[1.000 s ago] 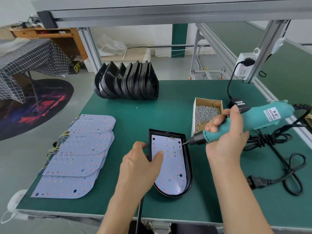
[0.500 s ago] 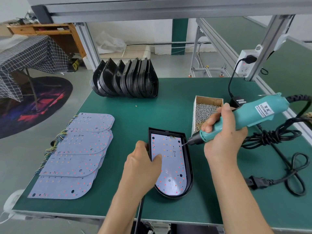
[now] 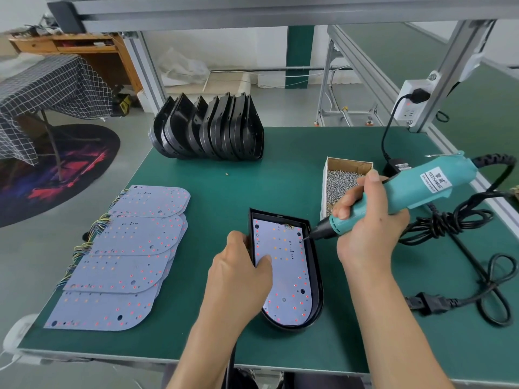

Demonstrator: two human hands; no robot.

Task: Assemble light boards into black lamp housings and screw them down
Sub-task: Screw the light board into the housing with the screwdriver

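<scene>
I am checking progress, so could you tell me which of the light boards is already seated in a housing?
The light board under the left hand, lying inside the black housing; the others lie bare in the overlapping stack at the table's left.

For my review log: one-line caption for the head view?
Right hand drives electric screwdriver into light board; left hand steadies black housing.

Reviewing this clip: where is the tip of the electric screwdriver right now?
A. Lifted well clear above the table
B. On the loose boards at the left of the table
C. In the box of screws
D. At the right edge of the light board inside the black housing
D: the right hand holds the screwdriver with its tip at the right edge of the light board, which lies in the black housing.
</scene>
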